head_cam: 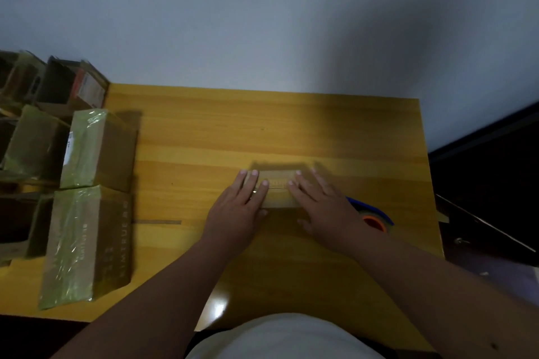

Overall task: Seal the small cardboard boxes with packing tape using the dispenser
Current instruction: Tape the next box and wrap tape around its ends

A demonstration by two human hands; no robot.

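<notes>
A small cardboard box (278,188) lies on the yellow wooden table (291,125), a little right of centre. My left hand (237,210) rests flat on its left part with straight fingers. My right hand (320,204) presses flat on its right part, fingers straight and pointing away from me. Most of the box top is hidden under both hands. The tape dispenser (373,216), blue with an orange core, lies on the table just right of my right wrist, partly hidden by it.
Two larger taped cardboard boxes (96,151) (84,245) stand at the table's left edge. More boxes (35,137), some open, are piled beyond them on the left. A strip of tape (157,222) lies on the table. Dark furniture (490,183) sits to the right.
</notes>
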